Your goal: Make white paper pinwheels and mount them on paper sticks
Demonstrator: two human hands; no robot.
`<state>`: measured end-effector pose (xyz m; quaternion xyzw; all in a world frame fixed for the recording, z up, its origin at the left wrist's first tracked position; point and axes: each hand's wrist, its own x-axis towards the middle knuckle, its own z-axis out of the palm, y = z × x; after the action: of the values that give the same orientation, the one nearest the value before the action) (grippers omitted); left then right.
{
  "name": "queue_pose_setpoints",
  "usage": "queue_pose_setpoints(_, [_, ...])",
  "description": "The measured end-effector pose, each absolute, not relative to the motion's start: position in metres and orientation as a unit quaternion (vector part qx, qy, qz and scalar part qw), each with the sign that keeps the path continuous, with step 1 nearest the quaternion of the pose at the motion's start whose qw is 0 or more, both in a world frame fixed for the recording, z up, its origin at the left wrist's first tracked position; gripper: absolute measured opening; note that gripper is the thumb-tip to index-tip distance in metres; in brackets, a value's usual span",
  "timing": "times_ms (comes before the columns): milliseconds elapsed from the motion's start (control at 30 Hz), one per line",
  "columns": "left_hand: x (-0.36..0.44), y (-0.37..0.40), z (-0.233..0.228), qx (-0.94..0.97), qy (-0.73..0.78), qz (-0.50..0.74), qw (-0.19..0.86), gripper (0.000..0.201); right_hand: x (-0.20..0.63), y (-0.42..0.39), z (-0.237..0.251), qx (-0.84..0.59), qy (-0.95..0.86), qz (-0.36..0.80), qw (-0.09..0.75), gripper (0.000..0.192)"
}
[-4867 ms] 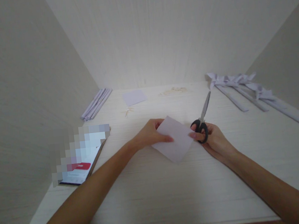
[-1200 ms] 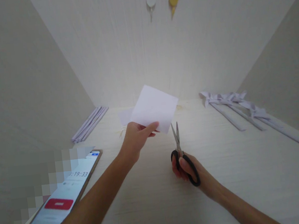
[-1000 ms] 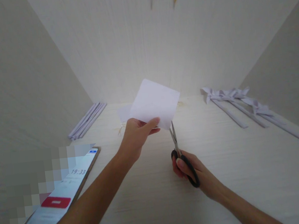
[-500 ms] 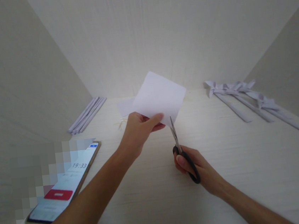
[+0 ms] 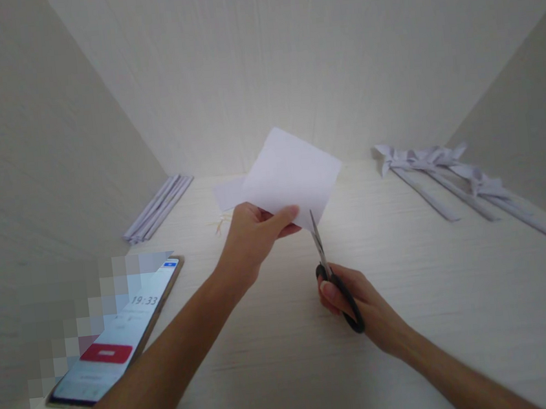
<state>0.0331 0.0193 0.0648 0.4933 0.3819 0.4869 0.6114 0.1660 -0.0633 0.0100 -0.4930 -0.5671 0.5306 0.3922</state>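
Note:
A white sheet of paper (image 5: 292, 173), roughly square, is held up above the table by my left hand (image 5: 261, 232). My thumb lies on top of its near edge and the fingers are underneath. My right hand (image 5: 355, 296) grips black-handled scissors (image 5: 321, 251), thumb and fingers around the handles. The blades point away from me and meet the paper at its near corner, just right of my left fingertips. One blade shows over the sheet; the other is partly hidden.
At the left lies a bundle of rolled paper sticks (image 5: 159, 210), with a lit phone (image 5: 116, 338) nearer me. Another paper piece (image 5: 229, 194) and thin pale strands (image 5: 220, 225) lie behind my left hand. Several paper pinwheel-like shapes on sticks (image 5: 428, 191) rest at the right.
Almost nothing differs. The paper and both hands keep their places, with the scissors at the same corner; the whole view has shifted very slightly.

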Motion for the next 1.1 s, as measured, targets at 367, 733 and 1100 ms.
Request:
queue_pose_setpoints(367, [0.0337,0.019,0.0657,0.487,0.392,0.48,0.615,0.022,0.165,-0.0628,0.0112,-0.501,-0.566,0.528,0.388,0.038])
queue_pose_setpoints(733, [0.0337,0.0184,0.0654,0.495,0.39,0.473,0.616,0.02,0.1646,-0.0628,0.0122,-0.51,-0.572,0.516,0.384,0.04])
queue_pose_setpoints(1100, [0.0329,0.0191,0.0654,0.498,0.4,0.471,0.608,0.019,0.1659,-0.0629,0.0098,-0.513,-0.57,0.516,0.381,0.039])
